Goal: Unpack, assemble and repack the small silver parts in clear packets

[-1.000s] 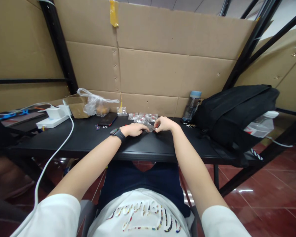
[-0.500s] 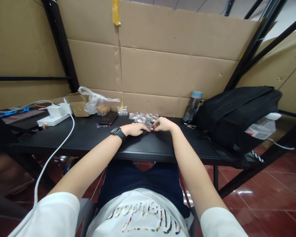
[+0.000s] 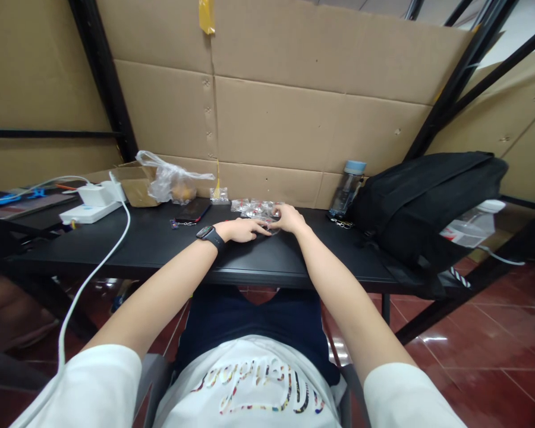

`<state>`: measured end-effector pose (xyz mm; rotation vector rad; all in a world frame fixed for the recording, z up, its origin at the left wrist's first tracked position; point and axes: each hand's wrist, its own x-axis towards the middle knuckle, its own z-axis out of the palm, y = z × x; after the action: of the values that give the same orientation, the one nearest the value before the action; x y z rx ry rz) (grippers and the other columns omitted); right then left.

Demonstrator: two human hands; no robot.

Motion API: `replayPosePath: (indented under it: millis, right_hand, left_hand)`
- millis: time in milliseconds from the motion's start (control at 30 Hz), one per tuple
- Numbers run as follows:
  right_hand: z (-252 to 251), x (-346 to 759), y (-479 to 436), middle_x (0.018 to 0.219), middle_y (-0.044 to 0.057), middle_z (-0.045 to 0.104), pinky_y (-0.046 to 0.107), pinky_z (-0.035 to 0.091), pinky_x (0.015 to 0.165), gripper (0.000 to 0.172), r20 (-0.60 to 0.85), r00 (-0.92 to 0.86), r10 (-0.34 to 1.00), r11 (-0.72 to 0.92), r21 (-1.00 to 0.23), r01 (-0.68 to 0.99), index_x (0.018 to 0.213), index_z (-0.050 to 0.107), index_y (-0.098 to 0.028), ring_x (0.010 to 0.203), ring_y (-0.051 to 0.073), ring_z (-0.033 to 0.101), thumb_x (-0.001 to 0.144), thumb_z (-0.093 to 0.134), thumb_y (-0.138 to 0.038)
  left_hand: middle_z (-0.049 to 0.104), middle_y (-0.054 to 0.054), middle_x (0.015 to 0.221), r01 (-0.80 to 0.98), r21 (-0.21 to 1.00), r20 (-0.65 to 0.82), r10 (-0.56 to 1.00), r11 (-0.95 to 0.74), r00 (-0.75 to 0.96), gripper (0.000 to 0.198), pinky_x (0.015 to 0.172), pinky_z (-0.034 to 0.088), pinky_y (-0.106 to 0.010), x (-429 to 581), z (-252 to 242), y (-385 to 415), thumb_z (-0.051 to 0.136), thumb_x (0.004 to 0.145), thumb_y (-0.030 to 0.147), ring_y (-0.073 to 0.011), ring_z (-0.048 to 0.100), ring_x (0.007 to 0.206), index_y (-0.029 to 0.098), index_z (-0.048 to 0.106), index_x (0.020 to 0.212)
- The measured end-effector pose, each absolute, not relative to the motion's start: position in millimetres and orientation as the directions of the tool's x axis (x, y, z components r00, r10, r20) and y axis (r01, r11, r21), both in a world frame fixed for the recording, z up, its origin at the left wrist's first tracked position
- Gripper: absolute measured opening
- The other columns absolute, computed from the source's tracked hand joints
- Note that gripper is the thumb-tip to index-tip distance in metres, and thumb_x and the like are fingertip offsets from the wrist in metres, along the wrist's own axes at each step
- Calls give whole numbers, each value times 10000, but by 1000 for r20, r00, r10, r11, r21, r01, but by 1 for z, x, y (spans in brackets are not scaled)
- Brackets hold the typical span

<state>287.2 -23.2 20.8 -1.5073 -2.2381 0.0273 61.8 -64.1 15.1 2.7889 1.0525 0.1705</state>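
Observation:
My left hand (image 3: 246,230), below a dark wristwatch (image 3: 210,236), lies low over the black table with its index finger stretched towards the other hand. Its fingertip touches or nearly touches a small clear plastic packet (image 3: 274,231). My right hand (image 3: 290,219) is bent down, thumb and fingers closed together at that packet's edge; the fingers hide most of it. Just behind both hands lies a cluster of small clear packets (image 3: 252,208) with red bits inside. Another clear packet (image 3: 219,195) sits farther left by the cardboard wall.
Left on the black table (image 3: 169,252) are a phone (image 3: 194,210), a tied plastic bag (image 3: 169,181), an open carton (image 3: 138,187) and a white power strip (image 3: 91,213) with a cable. A bottle (image 3: 346,189) and a black backpack (image 3: 428,202) stand right. Cardboard (image 3: 276,119) walls the back.
My right hand has shifted slightly left, closer to my left hand, and its fingers now cover the red bits seen before. The whole view has moved a little.

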Motion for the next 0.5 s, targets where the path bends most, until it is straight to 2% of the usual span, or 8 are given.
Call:
replayPosePath:
  millis: [200,300,400,500]
  right_hand:
    - [15,267,-29,1152,116,670,320,488,778,525,396,-246,885,342,-192,920,1036,645,-237,1003,277,632,681,839,-572]
    - [16,265,-30,1140,106,665,320,488,794,517,389,-272,880,378,-227,898,1075,643,-233,1011,270,630,699,834,-532]
    - [22,277,-28,1034,55,674,276,484,773,527,284,-427,858,508,-350,787,1090,654,-212,904,202,630,676,861,-463]
    - [28,299,-24,974,31,673,217,477,669,400,210,-521,827,533,-584,612,1136,645,-198,780,133,611,827,728,-437]
  left_hand:
    - [421,107,1570,590,265,75,626,-763,776,649,1176,344,-313,56,15,-58,465,761,44,-202,481,1392,393,699,1256]
    - [561,89,1467,578,273,110,622,-769,775,618,1162,349,-289,52,21,-57,420,721,17,-180,525,1344,333,769,1122]
    - [720,31,1242,602,248,245,650,-759,719,498,1111,393,-307,50,25,-59,445,693,32,-200,607,1219,262,772,989]
    - [727,-28,1148,665,227,385,693,-712,610,462,1000,460,-331,51,22,-59,566,661,88,-243,638,1116,223,688,1086]
